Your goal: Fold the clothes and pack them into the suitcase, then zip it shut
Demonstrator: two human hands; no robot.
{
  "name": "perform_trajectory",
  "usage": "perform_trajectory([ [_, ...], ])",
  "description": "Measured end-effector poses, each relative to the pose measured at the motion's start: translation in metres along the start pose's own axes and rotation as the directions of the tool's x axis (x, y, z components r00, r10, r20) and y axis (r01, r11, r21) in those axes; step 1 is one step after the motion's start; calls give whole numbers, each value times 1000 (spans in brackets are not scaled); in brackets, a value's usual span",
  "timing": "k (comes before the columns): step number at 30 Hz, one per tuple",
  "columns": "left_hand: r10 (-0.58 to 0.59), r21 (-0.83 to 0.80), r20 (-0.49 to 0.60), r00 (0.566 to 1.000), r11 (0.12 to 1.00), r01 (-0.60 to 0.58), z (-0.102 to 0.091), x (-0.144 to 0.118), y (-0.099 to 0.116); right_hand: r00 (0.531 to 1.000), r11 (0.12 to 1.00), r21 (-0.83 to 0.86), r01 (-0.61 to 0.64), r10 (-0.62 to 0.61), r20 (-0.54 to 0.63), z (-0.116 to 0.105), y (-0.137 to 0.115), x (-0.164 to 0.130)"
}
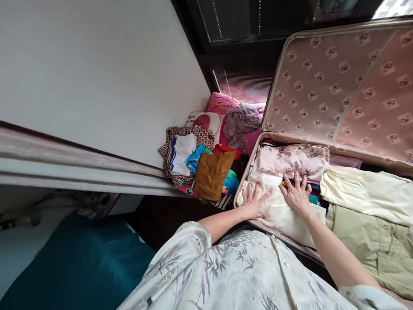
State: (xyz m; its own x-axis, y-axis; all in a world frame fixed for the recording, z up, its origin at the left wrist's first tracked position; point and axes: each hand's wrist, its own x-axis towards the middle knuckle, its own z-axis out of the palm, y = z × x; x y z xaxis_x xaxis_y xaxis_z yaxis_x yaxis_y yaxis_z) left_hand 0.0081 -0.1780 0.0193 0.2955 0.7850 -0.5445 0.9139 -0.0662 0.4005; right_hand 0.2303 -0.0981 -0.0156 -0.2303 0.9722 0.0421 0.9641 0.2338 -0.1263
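An open suitcase with a pink patterned lining lies in front of me, packed with folded clothes. Both my hands rest flat on a cream folded garment at its near left. My left hand is spread near the left wall of the case. Fingers apart, my right hand lies to its right, the fingertips reaching a pink leaf-print garment behind. To the right are cream folded trousers and a khaki-green garment.
Left of the suitcase is a pile with a brown folded garment, a white garment and a greyish-purple cloth. A white panel stands at the left. The raised suitcase lid leans against a dark window.
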Motion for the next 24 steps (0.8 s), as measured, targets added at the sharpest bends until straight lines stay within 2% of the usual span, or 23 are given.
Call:
perform_trajectory([
  [3, 164, -77, -85, 983, 982, -170, -4, -10, -9, 997, 999, -38, -30, 33, 76, 15, -1, 12],
  [5, 263, -148, -262, 928, 940, -308, -15, -26, -27, 992, 998, -52, -32, 38, 117, 18, 2, 12],
  [6, 243, -177, -391, 888, 926, -332, -23, -35, -40, 990, 998, -56, -34, 42, 133, 19, 4, 12],
  [7, 154, -212, -524, 838, 929, -303, -33, -45, -56, 989, 998, -58, -39, 47, 142, 20, 6, 11],
  [8, 7, -262, -629, 777, 940, -221, -43, -55, -75, 988, 998, -57, -41, 49, 145, 21, 9, 11],
  [9, -157, -326, -687, 709, 939, -108, -54, -66, -94, 989, 998, -54, -39, 46, 143, 23, 11, 11],
  [10, -309, -392, -700, 644, 920, 16, -65, -76, -115, 990, 998, -49, -33, 40, 138, 25, 14, 12],
  [11, -403, -433, -678, 615, 895, 109, -76, -87, -134, 991, 999, -44, -27, 33, 132, 27, 16, 12],
  [13, -485, -468, -631, 606, 861, 202, -91, -106, -165, 993, 999, -36, -18, 22, 119, 32, 20, 14],
  [16, -502, -493, -608, 615, 846, 202, -99, -126, -190, 993, 999, -37, -14, 18, 117, 32, 21, 15],
  [20, -526, -541, -581, 621, 820, 188, -95, -133, -199, 995, 999, -44, -20, 25, 100, 15, 11, 13],
  [24, -534, -578, -570, 625, 801, 157, -104, -131, -204, 998, 999, 39, -36, 38, -57, -17, -13, 12],
])
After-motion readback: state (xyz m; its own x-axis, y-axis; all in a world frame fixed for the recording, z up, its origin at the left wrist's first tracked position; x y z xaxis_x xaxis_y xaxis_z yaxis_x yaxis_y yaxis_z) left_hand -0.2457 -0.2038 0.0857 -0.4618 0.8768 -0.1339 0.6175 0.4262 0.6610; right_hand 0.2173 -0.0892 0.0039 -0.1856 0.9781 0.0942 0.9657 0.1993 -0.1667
